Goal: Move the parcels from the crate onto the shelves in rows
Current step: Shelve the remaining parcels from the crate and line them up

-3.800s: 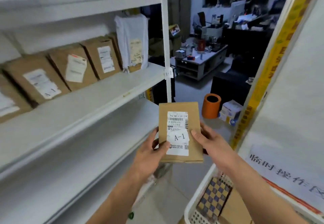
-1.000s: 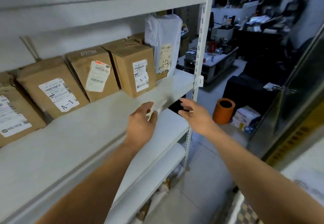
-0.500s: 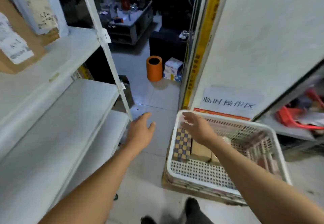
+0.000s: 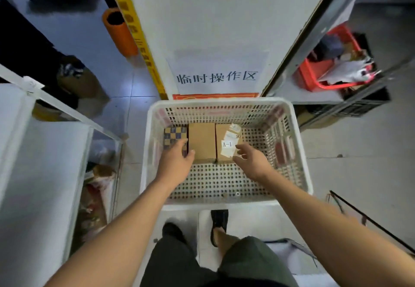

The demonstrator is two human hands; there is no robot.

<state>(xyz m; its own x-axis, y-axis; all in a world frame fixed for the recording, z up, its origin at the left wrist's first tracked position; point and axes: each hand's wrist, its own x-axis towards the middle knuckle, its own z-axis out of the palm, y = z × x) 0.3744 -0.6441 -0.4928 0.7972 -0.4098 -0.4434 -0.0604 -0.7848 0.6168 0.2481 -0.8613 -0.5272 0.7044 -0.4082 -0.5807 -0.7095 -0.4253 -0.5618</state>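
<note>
Both hands are held inside the white perforated crate (image 4: 225, 205), each grip spread open with nothing held. The left hand (image 4: 177, 163) is placed over the checkered parcel (image 4: 175, 135) and the plain cardboard parcel (image 4: 202, 141). The right hand (image 4: 252, 162) is held just beside the parcel labelled "A-1" (image 4: 228, 139). All three parcels are lined along the crate's far wall. White shelves (image 4: 42, 163) are seen at left.
</note>
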